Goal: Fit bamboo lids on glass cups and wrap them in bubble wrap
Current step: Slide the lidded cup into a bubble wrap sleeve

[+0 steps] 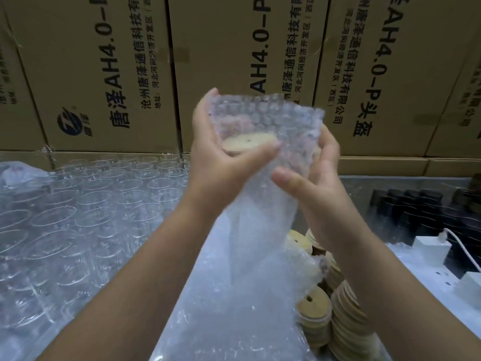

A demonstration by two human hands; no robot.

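The left hand (221,162) and right hand (315,186) gripped bubble wrap (263,118); only the bamboo lid (248,142) showed through, anything beneath it indistinct.

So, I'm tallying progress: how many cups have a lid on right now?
1: the cup inside the bubble wrap, lid showing, held by the left hand and right hand. The open cups at left have none; more may be hidden.

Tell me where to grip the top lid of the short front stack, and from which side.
Probably pinch the lid by its rim from above and the left: it is a thin disc lying face up, and a taller stack crowds its right edge.
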